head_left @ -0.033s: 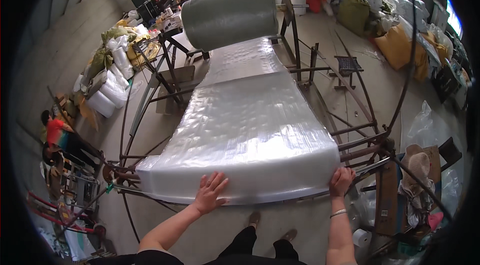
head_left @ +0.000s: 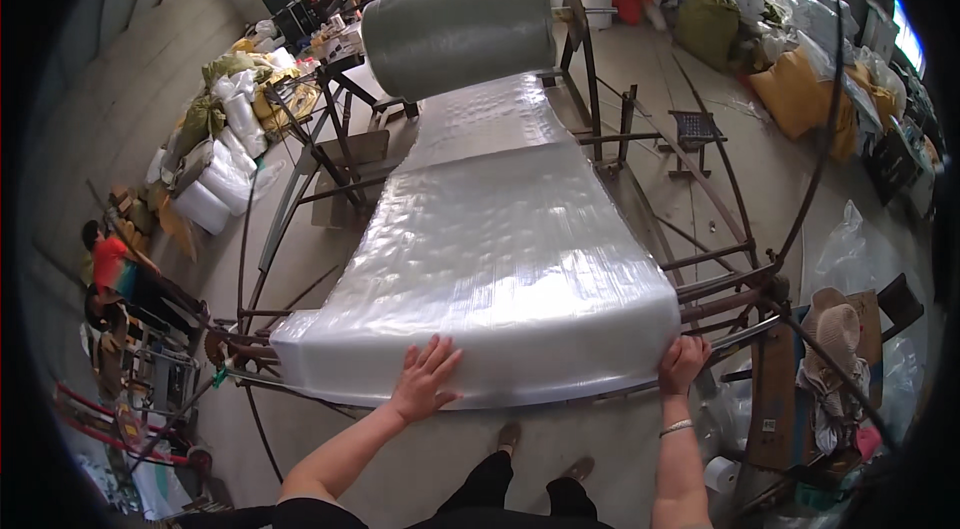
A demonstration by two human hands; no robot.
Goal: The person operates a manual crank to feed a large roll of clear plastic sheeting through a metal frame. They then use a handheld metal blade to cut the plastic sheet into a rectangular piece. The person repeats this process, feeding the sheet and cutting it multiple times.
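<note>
A wide sheet of clear, shiny plastic film (head_left: pixel 490 229) runs from a large grey-green wrapped roll (head_left: pixel 460 34) at the back down toward me. At the near end it is wrapped in a thick layer over a metal frame. My left hand (head_left: pixel 426 381) lies on the front face of this layer, fingers spread and palm against the film. At the film's right edge my right hand (head_left: pixel 685 365) is closed, fingers curled over the edge beside a metal rod (head_left: pixel 748 331). What lies inside that grip is mostly hidden.
Dark metal spokes (head_left: pixel 830 129) reach out on both sides. To the right stand a cardboard box (head_left: pixel 775 399) and a straw hat (head_left: pixel 832 324). A small stool (head_left: pixel 692 134) is farther back. Bags and rolls (head_left: pixel 215 174) are piled left, where a person (head_left: pixel 120 264) works.
My left hand has slid very slightly up and right on the film. The frame's dark spokes have shifted a little at both sides. My right hand stays in place.
</note>
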